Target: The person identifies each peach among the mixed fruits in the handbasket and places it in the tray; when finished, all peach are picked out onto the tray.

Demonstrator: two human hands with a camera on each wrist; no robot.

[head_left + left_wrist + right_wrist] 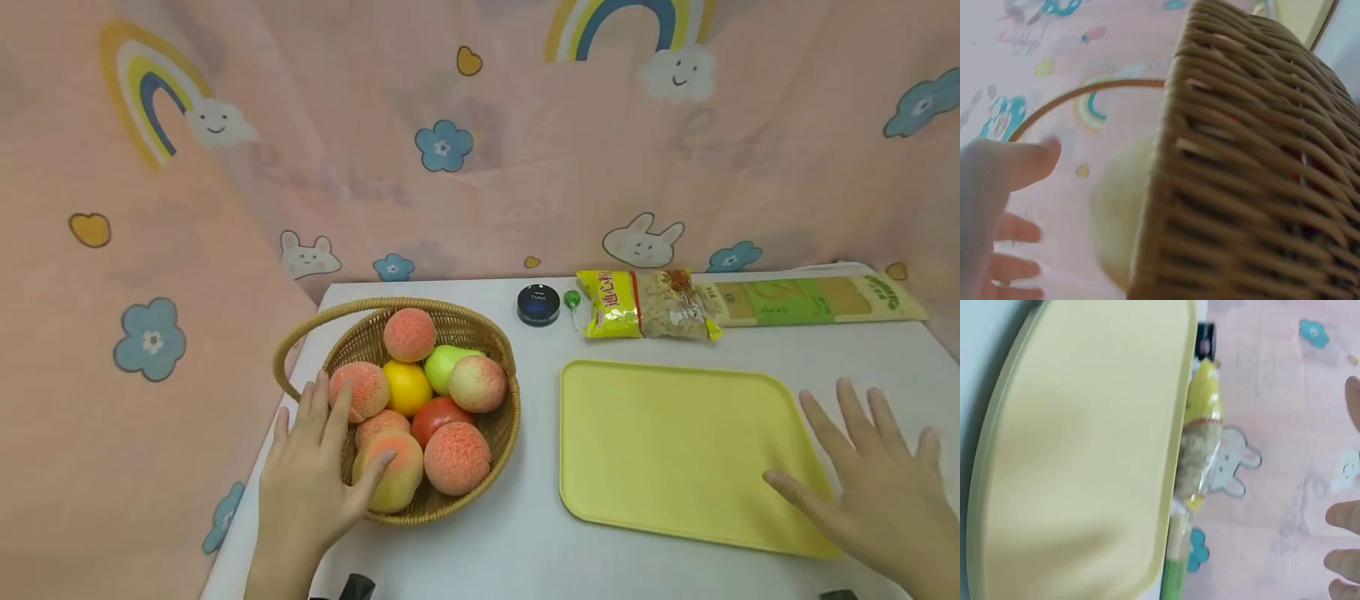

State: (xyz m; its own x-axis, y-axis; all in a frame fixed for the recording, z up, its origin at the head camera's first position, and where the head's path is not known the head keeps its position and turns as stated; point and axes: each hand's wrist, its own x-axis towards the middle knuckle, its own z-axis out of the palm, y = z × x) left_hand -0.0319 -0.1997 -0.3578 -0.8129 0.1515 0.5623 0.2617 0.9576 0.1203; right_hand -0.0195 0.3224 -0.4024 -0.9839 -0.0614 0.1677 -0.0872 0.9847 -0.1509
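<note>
Pink printed cloth (360, 108) behind white table (517, 554). Wicker basket (508, 450) of fruit (457, 458) at nine o'clock; yellow tray (675, 450) at three. Left hand (311, 471), fingers spread, empty, at basket's eight o'clock; right hand (873, 479), likewise, at tray's four o'clock.

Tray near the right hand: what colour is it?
The tray is yellow, seen best in the head view.

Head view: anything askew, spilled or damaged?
The tray sits slightly askew: its long edges slant against the back edge of the table. No spill or damage shows; the fruit is all inside the basket.
</note>
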